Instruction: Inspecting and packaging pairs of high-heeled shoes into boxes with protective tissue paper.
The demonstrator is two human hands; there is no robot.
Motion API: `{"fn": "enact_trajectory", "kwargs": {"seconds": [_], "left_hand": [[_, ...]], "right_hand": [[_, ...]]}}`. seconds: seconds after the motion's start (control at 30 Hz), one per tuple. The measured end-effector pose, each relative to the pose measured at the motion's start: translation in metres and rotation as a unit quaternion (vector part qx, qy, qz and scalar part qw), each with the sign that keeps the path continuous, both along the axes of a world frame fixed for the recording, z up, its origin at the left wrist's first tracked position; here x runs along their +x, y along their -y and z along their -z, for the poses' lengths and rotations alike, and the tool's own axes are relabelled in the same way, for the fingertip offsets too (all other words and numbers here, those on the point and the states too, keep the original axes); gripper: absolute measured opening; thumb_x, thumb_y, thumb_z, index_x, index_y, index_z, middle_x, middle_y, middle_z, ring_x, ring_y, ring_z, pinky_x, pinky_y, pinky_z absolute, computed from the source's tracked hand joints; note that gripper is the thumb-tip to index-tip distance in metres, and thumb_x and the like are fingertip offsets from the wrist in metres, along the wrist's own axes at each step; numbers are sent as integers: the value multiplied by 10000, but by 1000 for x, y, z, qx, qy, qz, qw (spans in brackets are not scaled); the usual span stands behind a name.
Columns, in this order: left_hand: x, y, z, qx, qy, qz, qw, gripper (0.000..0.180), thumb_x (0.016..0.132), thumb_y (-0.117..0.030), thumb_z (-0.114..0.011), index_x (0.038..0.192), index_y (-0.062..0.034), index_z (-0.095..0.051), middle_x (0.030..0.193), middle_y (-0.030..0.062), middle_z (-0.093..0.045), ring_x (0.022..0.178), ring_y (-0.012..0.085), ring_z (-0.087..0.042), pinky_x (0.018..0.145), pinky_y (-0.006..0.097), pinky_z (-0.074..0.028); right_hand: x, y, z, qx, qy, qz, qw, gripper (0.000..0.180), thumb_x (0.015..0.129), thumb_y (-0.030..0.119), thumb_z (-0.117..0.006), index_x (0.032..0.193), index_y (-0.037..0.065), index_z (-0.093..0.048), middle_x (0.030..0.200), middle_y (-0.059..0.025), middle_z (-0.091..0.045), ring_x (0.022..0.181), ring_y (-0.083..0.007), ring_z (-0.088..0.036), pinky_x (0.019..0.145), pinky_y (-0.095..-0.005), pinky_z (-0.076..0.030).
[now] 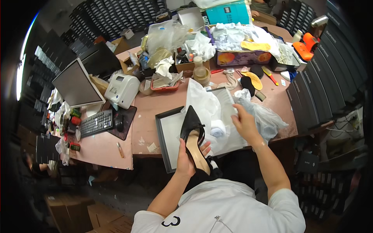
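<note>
A black pointed-toe shoe (191, 123) with a beige insole is gripped in my left hand (185, 161), its toe pointing away from me. My fingers wrap round its sides near the heel. Beneath it lies an open shoebox (159, 134) with a dark rim and pale inside. White tissue paper (200, 95) spreads over the box's right part, with a rolled white wad (217, 128) on it. At the paper's right edge is my right hand (245, 123), fingers apart and partly bent; I see nothing held in it. Crumpled clear plastic (268, 120) lies just beyond that hand.
On the left are a monitor (77, 83), keyboard (97, 123), mouse (119, 122) and white label printer (121, 90). Across the back sit a red tray (165, 86), a glue jar (201, 73), a patterned box (243, 58) and a brush (270, 75). Stacked dark shoeboxes (311, 97) rise at right.
</note>
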State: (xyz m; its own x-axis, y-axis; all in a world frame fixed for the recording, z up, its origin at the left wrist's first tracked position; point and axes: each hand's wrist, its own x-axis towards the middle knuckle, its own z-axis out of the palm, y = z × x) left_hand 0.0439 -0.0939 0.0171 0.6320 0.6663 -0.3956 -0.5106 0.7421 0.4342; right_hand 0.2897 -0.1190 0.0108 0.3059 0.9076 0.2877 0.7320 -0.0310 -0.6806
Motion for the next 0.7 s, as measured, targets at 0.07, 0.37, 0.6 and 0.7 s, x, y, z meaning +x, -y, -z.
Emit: {"fn": "enact_trajectory", "kwargs": {"seconds": [0.07, 0.37, 0.6, 0.7], "left_hand": [[1, -5, -10, 38, -8, -1, 999, 735, 938, -625, -332, 1360, -26, -383, 1281, 121, -504, 1215, 308, -493, 1026, 445, -407], [-2, 33, 14, 103, -119, -22, 987, 517, 864, 18, -575, 1330, -39, -357, 1253, 125, -496, 1145, 257, -538, 978, 397, -461], [-17, 13, 24, -46, -190, -2, 981, 361, 963, -262, -513, 1112, 67, -510, 964, 164, -625, 824, 248, -658, 750, 339, -573], [-17, 7, 26, -32, -152, 1, 988, 347, 951, -301, -540, 1065, 27, -543, 907, 171, -642, 789, 226, -657, 695, 322, -568]], "right_hand": [[-18, 32, -28, -65, -397, -16, 915, 375, 855, 74, -619, 1206, 68, -486, 687, -19, -568, 581, -113, -529, 534, -269, -416], [-100, 27, -3, -87, -169, -115, 975, 267, 889, 213, -611, 1053, 29, -508, 797, -212, -636, 718, -353, -641, 653, -388, -495], [-23, -25, 66, -122, 181, -75, 973, 325, 811, 121, -615, 1119, 38, -549, 913, -146, -638, 809, -345, -630, 711, -434, -504], [-23, -31, 90, -188, 198, -68, 960, 222, 823, 95, -604, 1032, 32, -570, 939, -155, -626, 778, -343, -637, 698, -429, -526]]}}
